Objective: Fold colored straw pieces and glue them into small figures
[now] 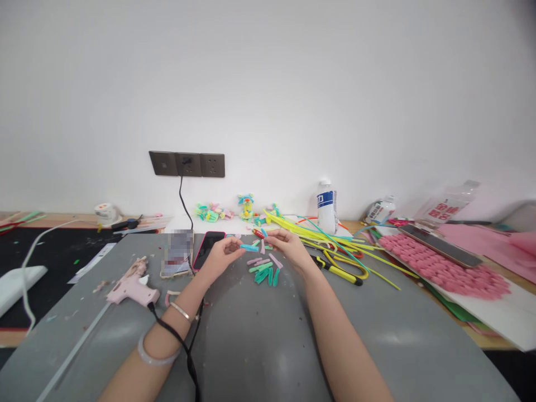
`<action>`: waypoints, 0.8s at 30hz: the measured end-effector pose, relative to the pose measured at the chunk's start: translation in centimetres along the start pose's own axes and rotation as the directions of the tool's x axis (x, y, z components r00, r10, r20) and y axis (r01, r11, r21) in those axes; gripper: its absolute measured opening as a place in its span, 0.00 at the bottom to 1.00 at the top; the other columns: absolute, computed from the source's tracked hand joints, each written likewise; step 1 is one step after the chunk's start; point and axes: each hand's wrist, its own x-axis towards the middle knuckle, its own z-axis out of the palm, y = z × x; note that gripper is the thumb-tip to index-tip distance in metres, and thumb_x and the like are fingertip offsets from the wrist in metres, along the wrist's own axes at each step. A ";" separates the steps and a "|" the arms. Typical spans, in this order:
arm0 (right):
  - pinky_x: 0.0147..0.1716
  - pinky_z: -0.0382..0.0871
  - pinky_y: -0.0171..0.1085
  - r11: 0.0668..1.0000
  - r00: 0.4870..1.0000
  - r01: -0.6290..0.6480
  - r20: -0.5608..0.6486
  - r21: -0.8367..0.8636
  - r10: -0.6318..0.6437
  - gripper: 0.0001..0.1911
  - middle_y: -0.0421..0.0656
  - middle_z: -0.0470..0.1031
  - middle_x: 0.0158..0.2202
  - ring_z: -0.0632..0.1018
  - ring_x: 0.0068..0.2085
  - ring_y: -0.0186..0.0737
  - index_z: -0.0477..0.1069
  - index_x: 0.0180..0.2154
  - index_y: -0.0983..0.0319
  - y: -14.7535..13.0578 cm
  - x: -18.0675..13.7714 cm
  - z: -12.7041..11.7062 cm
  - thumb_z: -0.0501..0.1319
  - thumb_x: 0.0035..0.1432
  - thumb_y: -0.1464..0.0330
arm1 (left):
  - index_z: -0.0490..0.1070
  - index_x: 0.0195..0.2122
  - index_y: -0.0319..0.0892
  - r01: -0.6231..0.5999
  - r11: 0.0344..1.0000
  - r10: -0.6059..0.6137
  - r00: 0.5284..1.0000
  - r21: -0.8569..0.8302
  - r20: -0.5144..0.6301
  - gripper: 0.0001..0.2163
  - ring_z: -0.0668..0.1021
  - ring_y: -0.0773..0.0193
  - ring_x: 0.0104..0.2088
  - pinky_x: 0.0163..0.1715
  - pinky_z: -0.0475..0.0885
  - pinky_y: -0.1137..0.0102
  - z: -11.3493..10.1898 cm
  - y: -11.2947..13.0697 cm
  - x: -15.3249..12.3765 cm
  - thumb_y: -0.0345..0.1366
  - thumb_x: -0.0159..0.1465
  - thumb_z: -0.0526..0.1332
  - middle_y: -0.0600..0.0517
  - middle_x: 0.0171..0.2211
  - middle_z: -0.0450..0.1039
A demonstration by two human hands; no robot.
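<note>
My left hand (224, 255) pinches a short blue pipe cleaner piece (249, 248) between thumb and fingers, its free end pointing right. Just across from it, my right hand (288, 249) has thumb and fingertips closed on a smaller blue piece (263, 232). Below and between the hands lies a loose pile of short pieces: teal ones (263, 273) at the front, purple ones (275, 260) and pale green ones behind. A small red and gold item (257, 233) is close to the right fingertips, partly hidden.
A pink glue gun (133, 285) with a black cord lies left, beside two phones (209, 249). Long yellow pipe cleaners (347, 239) and yellow-black pliers or scissors (339, 271) lie right. A bottle (326, 207) and small colourful figures (246, 206) stand behind. Pink braided work (444, 265) sits far right.
</note>
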 end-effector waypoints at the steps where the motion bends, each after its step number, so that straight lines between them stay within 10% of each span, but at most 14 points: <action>1: 0.28 0.66 0.34 1.000 1.000 0.006 -0.003 -0.005 -0.006 0.17 0.42 0.79 0.29 0.74 0.28 0.34 0.79 0.31 0.63 0.0 0.0 0.0 0.75 0.39 0.59 | 0.72 0.34 0.39 -0.001 1.000 0.001 1.000 -0.001 0.001 0.15 0.75 0.63 0.31 0.33 0.69 0.70 0.0 -0.1 0.0 0.44 0.54 0.68 0.51 0.30 0.74; 24: 0.32 0.71 0.39 0.985 0.987 0.141 0.087 -0.097 -0.133 0.17 0.47 0.82 0.41 0.79 0.34 0.42 0.81 0.37 0.61 0.1 -0.1 0.4 0.71 0.45 0.59 | 0.73 0.33 0.38 0.017 1.000 -0.016 1.000 0.022 -0.023 0.16 0.76 0.64 0.29 0.30 0.68 0.71 0.2 0.3 -0.1 0.46 0.53 0.69 0.51 0.28 0.75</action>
